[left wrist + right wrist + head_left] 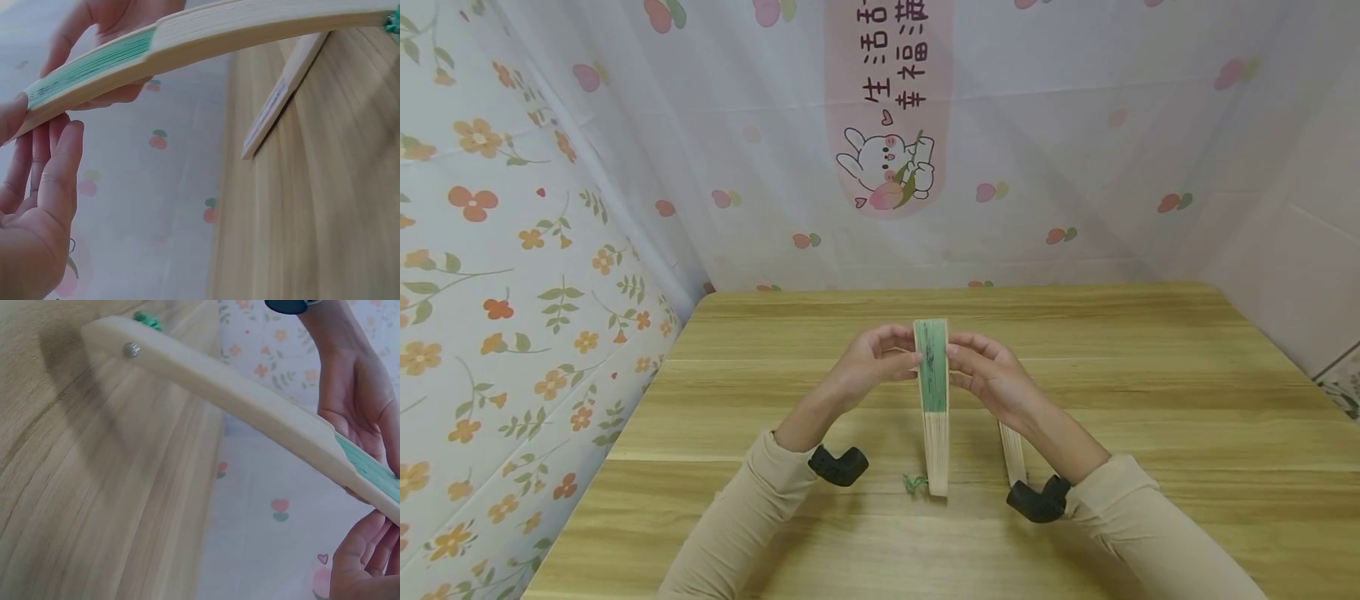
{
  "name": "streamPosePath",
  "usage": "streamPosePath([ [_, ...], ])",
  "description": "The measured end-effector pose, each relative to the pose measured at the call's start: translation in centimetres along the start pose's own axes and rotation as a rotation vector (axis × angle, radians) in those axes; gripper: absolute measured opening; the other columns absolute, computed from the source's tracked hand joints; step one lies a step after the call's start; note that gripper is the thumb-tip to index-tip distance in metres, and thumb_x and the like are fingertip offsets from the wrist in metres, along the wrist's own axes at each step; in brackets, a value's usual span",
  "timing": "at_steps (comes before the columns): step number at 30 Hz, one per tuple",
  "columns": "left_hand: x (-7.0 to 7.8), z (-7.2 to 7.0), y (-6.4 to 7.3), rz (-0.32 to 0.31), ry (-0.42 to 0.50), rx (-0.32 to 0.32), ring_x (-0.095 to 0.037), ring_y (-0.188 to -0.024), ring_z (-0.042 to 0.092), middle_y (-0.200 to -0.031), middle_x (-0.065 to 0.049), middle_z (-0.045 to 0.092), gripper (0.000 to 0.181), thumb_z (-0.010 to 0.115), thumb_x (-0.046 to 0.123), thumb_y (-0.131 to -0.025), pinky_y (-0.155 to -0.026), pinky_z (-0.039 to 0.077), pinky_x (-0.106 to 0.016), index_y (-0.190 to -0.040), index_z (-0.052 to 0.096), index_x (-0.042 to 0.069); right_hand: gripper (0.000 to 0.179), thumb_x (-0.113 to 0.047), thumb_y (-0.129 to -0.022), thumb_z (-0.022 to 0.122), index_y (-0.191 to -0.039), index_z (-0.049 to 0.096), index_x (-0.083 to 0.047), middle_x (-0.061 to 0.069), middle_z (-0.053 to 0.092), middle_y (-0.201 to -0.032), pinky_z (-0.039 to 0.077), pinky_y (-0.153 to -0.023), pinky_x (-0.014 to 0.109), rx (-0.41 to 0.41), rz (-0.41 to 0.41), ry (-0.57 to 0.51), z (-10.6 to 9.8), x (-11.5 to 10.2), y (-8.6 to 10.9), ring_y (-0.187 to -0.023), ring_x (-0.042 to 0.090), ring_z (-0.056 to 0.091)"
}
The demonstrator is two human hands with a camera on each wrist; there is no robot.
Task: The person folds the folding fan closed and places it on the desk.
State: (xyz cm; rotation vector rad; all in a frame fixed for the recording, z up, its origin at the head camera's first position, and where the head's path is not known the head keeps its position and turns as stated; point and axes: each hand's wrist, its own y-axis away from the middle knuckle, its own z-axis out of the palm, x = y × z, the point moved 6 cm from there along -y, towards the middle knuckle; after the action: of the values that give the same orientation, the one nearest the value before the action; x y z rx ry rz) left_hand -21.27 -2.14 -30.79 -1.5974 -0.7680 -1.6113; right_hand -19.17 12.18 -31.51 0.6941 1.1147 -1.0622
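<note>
A folded hand fan (933, 375) stands nearly upright over the table, its green leaf at the top and its pale wooden ribs below. My left hand (868, 367) pinches its left side near the upper end, thumb in front and fingers behind. On the opposite side, my right hand (996, 375) pinches it at about the same height. A green cord (914, 483) hangs at the fan's lower end, and a metal rivet (131, 350) shows there in the right wrist view. Another folded fan (284, 100) lies on the table, partly hidden by my right forearm in the head view.
The wooden table (737, 333) spreads around both hands. Behind it hangs a white curtain (1075, 150) with fruit prints and a rabbit picture. A flowered curtain (512, 292) borders the left side. Black straps (838, 465) sit at both wrists.
</note>
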Motion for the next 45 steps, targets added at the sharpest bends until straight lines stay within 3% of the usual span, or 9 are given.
streamPosePath([
  [6,-0.7,-0.1,-0.1,-0.013,-0.007,-0.006,-0.018,-0.089,0.056,-0.1,-0.009,0.053,0.031,0.055,0.002,-0.086,-0.084,0.047,-0.045,-0.115,0.045,-0.006,0.01,-0.011,-0.092,0.049,-0.1,0.054,-0.01,0.0,0.057,-0.094,0.048,-0.076,0.025,0.049,0.027,0.022,-0.2,0.0,-0.6,-0.087,0.013,0.054],
  [12,-1.1,-0.8,-0.3,-0.013,-0.026,0.041,-0.019,-0.089,0.056,-0.097,-0.009,0.052,0.031,0.054,0.006,-0.088,-0.081,0.049,-0.041,-0.116,0.045,-0.004,0.016,-0.015,-0.09,0.053,-0.105,0.051,-0.008,0.001,0.055,-0.096,0.048,-0.078,0.026,0.077,0.063,0.04,-0.4,0.5,-1.5,-0.089,0.014,0.054],
  [19,-1.6,-1.9,-0.7,-0.01,-0.006,0.074,-0.019,-0.088,0.057,-0.093,-0.008,0.051,0.03,0.054,0.005,-0.088,-0.084,0.044,-0.049,-0.115,0.046,-0.005,0.031,-0.009,-0.089,0.053,-0.117,0.044,0.001,0.005,0.051,-0.105,0.047,-0.084,0.029,0.085,0.093,0.073,-0.6,1.3,-2.8,-0.094,0.016,0.053],
  [27,-2.6,-3.5,-1.5,-0.096,-0.003,0.153,-0.02,-0.089,0.057,-0.101,-0.012,0.054,0.03,0.055,0.007,-0.088,-0.082,0.048,-0.04,-0.115,0.047,-0.003,0.047,-0.013,-0.088,0.055,-0.126,0.035,0.007,0.011,0.044,-0.115,0.042,-0.092,0.036,0.109,0.141,0.175,-1.1,2.5,-4.9,-0.103,0.021,0.047],
  [31,-3.6,-4.3,-1.9,-0.147,0.001,0.18,-0.022,-0.091,0.057,-0.106,-0.015,0.053,0.03,0.054,0.007,-0.088,-0.082,0.049,-0.038,-0.116,0.047,-0.003,0.046,-0.013,-0.088,0.056,-0.126,0.038,0.005,0.013,0.045,-0.117,0.044,-0.09,0.034,0.137,0.178,0.209,-1.3,3.3,-5.7,-0.105,0.023,0.048],
  [38,-5.4,-5.1,-2.3,-0.202,0.039,0.201,-0.025,-0.094,0.056,-0.108,-0.018,0.052,0.033,0.054,0.005,-0.088,-0.089,0.043,-0.046,-0.118,0.045,-0.005,0.042,-0.008,-0.09,0.051,-0.126,0.038,0.007,0.016,0.046,-0.118,0.043,-0.091,0.036,0.141,0.208,0.205,-1.6,5.0,-6.9,-0.101,0.021,0.051],
  [45,-7.4,-6.1,-3.1,-0.253,0.03,0.237,-0.028,-0.093,0.057,-0.111,-0.021,0.052,0.036,0.056,0.005,-0.087,-0.083,0.049,-0.036,-0.12,0.044,-0.002,0.038,-0.005,-0.089,0.051,-0.122,0.041,0.01,0.018,0.051,-0.111,0.044,-0.089,0.036,0.157,0.281,0.248,-2.5,6.4,-8.3,-0.091,0.019,0.056],
])
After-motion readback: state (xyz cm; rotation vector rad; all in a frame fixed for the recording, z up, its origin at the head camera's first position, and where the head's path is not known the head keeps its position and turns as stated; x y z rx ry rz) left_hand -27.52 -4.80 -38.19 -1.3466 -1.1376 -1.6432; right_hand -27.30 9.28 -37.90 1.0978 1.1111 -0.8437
